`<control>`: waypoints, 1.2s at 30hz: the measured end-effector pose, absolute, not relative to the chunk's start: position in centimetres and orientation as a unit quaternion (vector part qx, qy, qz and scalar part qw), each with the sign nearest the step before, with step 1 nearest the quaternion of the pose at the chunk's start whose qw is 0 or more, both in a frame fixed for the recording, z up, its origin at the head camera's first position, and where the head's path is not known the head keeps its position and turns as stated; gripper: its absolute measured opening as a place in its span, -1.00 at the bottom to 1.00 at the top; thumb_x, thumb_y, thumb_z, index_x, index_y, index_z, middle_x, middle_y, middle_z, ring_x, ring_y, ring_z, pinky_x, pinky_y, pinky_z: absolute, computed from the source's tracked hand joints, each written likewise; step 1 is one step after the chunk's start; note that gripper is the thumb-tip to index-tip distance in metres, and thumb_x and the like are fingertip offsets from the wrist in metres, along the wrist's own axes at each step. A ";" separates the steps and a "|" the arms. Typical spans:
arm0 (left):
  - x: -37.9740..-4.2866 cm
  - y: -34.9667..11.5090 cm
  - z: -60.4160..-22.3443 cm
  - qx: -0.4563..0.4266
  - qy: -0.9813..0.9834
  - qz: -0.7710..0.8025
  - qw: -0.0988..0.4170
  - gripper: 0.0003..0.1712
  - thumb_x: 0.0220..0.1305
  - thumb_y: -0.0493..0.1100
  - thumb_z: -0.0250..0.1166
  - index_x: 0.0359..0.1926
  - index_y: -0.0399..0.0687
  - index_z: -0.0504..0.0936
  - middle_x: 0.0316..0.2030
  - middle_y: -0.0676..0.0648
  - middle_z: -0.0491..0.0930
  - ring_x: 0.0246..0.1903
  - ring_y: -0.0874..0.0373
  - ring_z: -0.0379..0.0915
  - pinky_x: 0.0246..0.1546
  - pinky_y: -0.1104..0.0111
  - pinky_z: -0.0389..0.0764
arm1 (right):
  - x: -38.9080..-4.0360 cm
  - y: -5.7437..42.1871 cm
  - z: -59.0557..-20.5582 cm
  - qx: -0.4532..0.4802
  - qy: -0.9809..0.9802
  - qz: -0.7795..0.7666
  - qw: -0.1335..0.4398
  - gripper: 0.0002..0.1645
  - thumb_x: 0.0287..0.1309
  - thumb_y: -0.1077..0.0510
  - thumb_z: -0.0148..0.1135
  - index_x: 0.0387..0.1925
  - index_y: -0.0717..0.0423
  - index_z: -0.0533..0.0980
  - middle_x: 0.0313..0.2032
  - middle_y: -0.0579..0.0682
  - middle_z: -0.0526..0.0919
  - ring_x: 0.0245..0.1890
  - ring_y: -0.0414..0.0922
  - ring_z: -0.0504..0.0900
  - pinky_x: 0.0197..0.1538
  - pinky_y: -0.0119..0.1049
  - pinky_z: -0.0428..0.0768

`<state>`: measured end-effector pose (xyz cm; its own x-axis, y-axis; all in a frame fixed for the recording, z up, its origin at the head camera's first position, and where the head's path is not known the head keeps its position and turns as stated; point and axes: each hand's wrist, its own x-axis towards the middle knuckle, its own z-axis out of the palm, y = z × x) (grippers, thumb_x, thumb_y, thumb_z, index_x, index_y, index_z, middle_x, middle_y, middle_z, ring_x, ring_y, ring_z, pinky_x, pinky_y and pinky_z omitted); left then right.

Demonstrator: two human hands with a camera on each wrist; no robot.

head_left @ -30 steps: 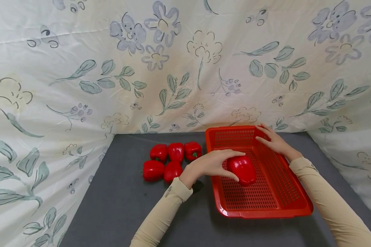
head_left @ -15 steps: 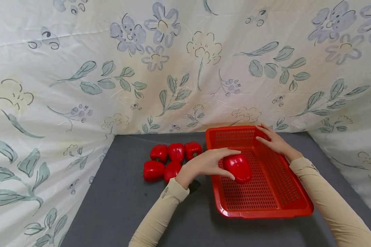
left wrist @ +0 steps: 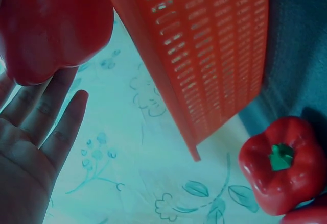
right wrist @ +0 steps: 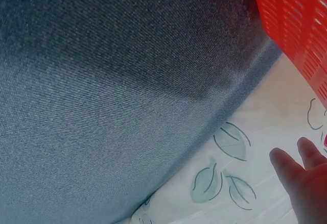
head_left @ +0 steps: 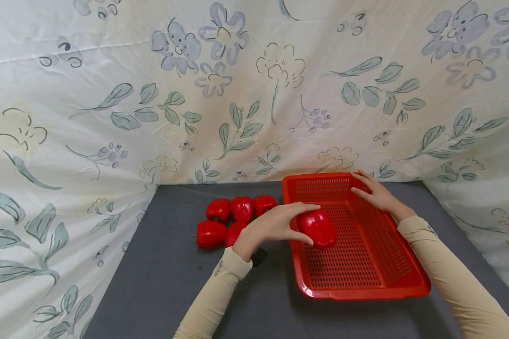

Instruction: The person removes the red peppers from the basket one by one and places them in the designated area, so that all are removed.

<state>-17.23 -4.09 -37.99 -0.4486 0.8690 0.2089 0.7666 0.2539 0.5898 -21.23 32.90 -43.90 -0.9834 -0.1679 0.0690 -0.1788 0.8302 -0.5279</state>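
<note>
My left hand grips a red bell pepper above the left part of a red plastic basket. Its thumb lies on the pepper's near side, its fingers on the far side. In the left wrist view the glossy pepper sits against the fingers, beside the basket's slotted wall. At the basket's far right corner, my right hand rests with fingers extended over the rim. Only the tips of a few fingers show beyond the basket wall in the right wrist view.
Several more red bell peppers lie in two rows left of the basket, partly behind the left forearm. One shows its green stem in the left wrist view. A grey cloth covers the table; a floral curtain hangs behind.
My left hand, with the bell pepper in its grip, has moved left and slightly up across the basket towards its left rim. The right hand and the basket have stayed put.
</note>
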 end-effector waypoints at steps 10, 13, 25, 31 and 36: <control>-17.5 -5.7 -38.8 0.510 0.793 0.328 0.054 -0.05 -0.11 0.19 0.43 0.34 0.27 0.22 0.19 0.16 0.37 0.08 0.31 0.32 -0.09 0.48 0.53 | -21.2 32.8 -43.8 0.095 -0.956 0.279 0.010 -0.21 0.31 -0.09 -0.01 0.42 0.06 -0.03 0.42 0.24 -0.22 0.36 0.34 -0.16 0.18 0.41 -0.06; -17.5 -6.2 -38.9 0.504 0.797 0.330 0.043 -0.04 -0.11 0.19 0.43 0.34 0.26 0.22 0.19 0.16 0.37 0.08 0.31 0.32 -0.09 0.47 0.54 | -21.1 32.8 -43.7 0.095 -0.956 0.278 0.010 -0.22 0.31 -0.09 -0.01 0.42 0.06 -0.03 0.42 0.24 -0.22 0.36 0.34 -0.16 0.18 0.41 -0.06; -17.5 -8.2 -39.1 0.490 0.805 0.335 0.003 -0.06 -0.08 0.24 0.38 0.34 0.18 0.23 0.16 0.13 0.40 0.04 0.29 0.35 -0.05 0.35 0.56 | -21.0 32.8 -43.8 0.094 -0.956 0.279 0.014 -0.21 0.31 -0.13 -0.03 0.42 0.06 -0.03 0.42 0.24 -0.22 0.36 0.35 -0.16 0.18 0.41 -0.06; -17.5 -9.2 -39.5 0.473 0.810 0.347 0.003 -0.05 -0.10 0.23 0.40 0.34 0.25 0.22 0.16 0.16 0.40 0.06 0.29 0.36 -0.05 0.33 0.55 | -21.0 32.8 -43.7 0.096 -0.955 0.280 0.014 -0.21 0.31 -0.12 -0.03 0.42 0.06 -0.03 0.42 0.24 -0.22 0.36 0.35 -0.17 0.18 0.41 -0.06; -17.5 -9.9 -39.9 0.462 0.811 0.360 0.005 -0.05 -0.11 0.20 0.41 0.34 0.32 0.21 0.16 0.17 0.39 0.06 0.30 0.35 -0.05 0.28 0.56 | -20.9 32.7 -43.7 0.097 -0.954 0.285 0.013 -0.21 0.31 -0.11 -0.02 0.42 0.07 -0.03 0.42 0.24 -0.22 0.36 0.35 -0.18 0.17 0.41 -0.06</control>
